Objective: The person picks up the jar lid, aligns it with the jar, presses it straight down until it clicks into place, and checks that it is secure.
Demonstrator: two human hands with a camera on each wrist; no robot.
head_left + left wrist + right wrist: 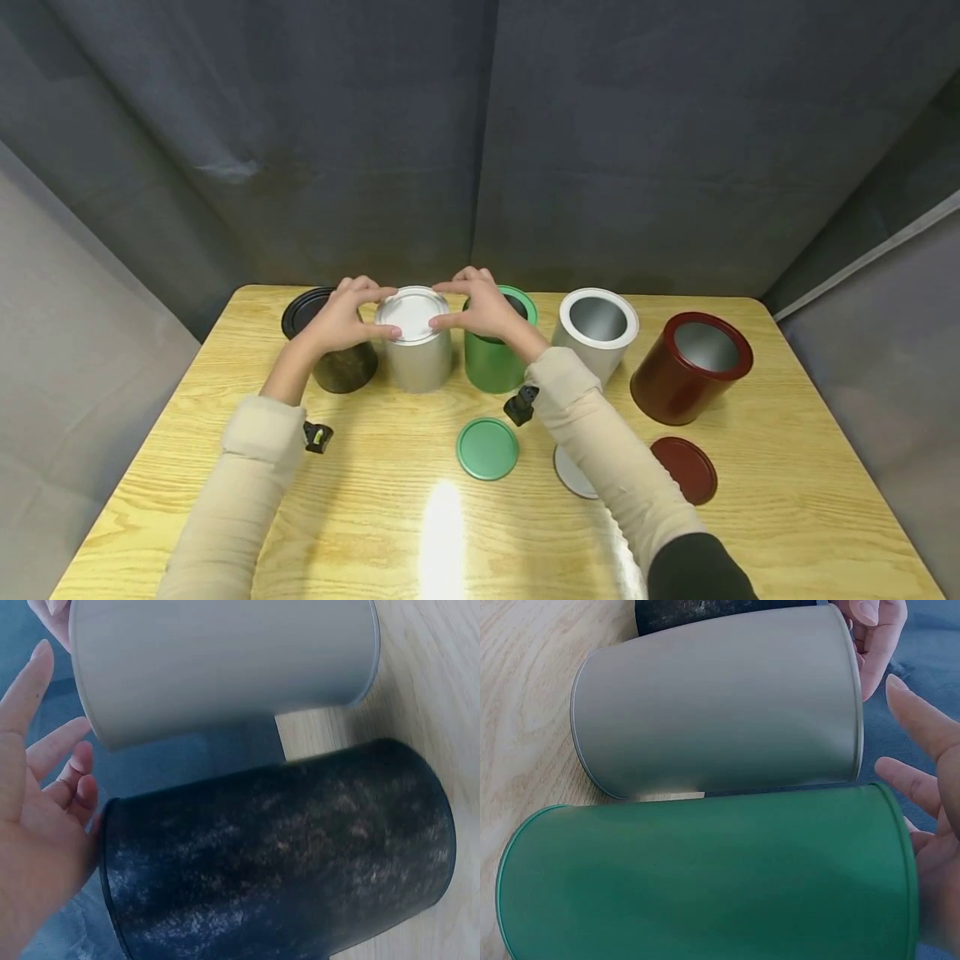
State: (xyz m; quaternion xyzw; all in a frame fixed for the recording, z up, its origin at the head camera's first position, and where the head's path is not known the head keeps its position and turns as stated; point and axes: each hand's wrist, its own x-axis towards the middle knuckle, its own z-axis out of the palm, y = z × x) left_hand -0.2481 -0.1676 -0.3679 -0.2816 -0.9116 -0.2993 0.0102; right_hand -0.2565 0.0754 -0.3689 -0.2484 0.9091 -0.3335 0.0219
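A light grey can (418,367) with a white lid (412,312) on its top stands between my hands in the head view. At the lid's left side is my left hand (343,321), thumb and index finger spread and fairly straight. My right hand (483,308) mirrors it on the lid's right, above the green can (491,367). In the wrist views, the fingertips are at or close to the grey can's rim; whether they touch it I cannot tell. Beneath my left hand stands a mottled black can (277,862) with a black top.
To the right stand an uncovered white can (592,358) and an uncovered dark red can (667,387). A green lid (487,448), a partly hidden white lid (573,477) and a dark red lid (686,471) lie in front on the wooden table (375,517). Grey curtains (337,150) surround it.
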